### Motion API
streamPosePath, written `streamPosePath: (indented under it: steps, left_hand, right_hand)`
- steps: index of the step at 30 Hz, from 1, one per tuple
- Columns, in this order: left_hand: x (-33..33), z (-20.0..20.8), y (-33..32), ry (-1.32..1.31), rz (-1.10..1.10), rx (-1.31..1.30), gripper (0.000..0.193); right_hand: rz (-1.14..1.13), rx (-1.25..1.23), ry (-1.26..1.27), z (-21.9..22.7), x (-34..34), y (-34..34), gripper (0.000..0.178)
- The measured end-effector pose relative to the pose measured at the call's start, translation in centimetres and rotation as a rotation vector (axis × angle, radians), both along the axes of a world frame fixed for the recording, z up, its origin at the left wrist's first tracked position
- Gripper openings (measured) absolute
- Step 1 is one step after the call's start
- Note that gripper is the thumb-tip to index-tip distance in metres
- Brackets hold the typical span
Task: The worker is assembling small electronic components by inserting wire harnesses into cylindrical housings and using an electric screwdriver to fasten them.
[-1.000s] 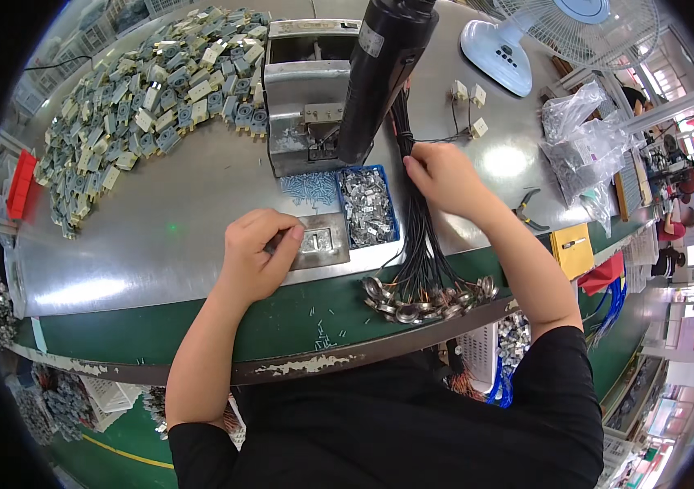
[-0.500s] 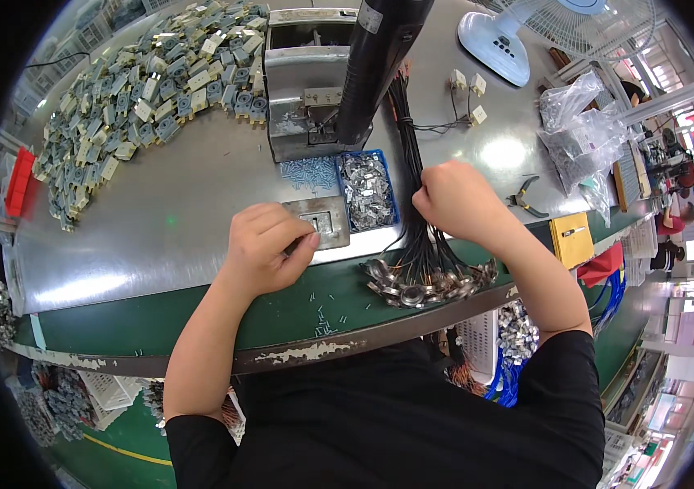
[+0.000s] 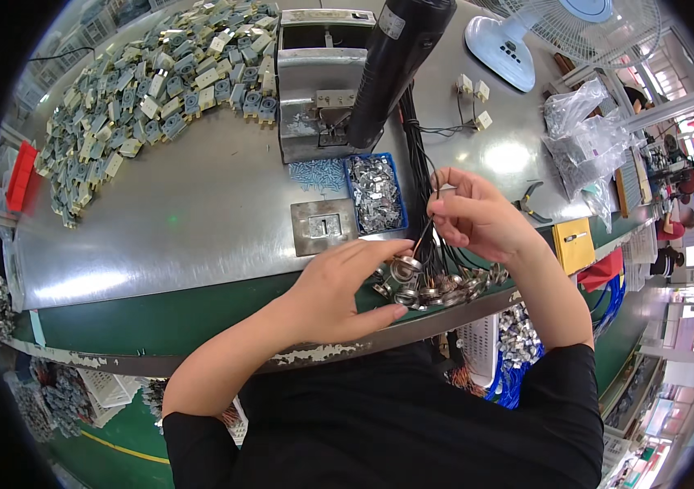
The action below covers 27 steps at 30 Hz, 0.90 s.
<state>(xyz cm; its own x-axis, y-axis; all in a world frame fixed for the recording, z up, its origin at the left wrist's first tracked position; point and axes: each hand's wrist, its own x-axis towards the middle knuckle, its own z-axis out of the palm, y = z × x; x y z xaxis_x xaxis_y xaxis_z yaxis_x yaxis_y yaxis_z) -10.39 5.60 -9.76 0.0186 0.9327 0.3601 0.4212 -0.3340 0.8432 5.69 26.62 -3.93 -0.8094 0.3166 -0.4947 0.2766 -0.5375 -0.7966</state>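
Observation:
My right hand (image 3: 477, 213) pinches a thin black wire (image 3: 424, 232) between thumb and fingers, beside a long bundle of black wires (image 3: 419, 175). At that wire's lower end hangs a round silver metal part (image 3: 406, 269). Around this part my left hand (image 3: 337, 287) is spread, thumb and fingers apart; whether a fingertip touches it I cannot tell. Several more round metal parts (image 3: 453, 289) lie clustered at the bundle's end, along the green table edge. A flat metal plate with a slot (image 3: 302, 238) lies just beyond my left hand.
Behind the plate are small bluish screws (image 3: 317, 174) and a blue tray (image 3: 404, 208) of metal clips. A press with a black cylinder (image 3: 400, 69) stands behind them. Grey-and-cream parts (image 3: 159, 90) are heaped far left. At right are pliers (image 3: 530, 202), a yellow pad (image 3: 574, 242) and a fan (image 3: 502, 53).
My left hand has moved right from the slotted plate to the round metal parts and spread its fingers. My right hand has turned and lifted one wire with its round part.

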Motion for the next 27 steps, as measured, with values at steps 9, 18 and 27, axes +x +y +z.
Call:
streamPosePath:
  steps: [9,18,27]
  left_hand:
    - [0.6,2.1,1.4,-0.413,0.193,-0.073,0.049]
    - [-1.1,2.9,-0.6,-0.359,0.361,-0.046,0.033]
    - [-1.8,2.7,-1.5,-0.145,0.352,0.031,0.039]
  right_hand:
    - [-0.053,0.001,0.065,0.3,-1.6,-0.2,0.011]
    - [0.426,1.795,0.355,1.0,-4.3,-0.5,0.04]
    - [0.272,1.797,0.238,-4.5,-5.7,8.0,0.062]
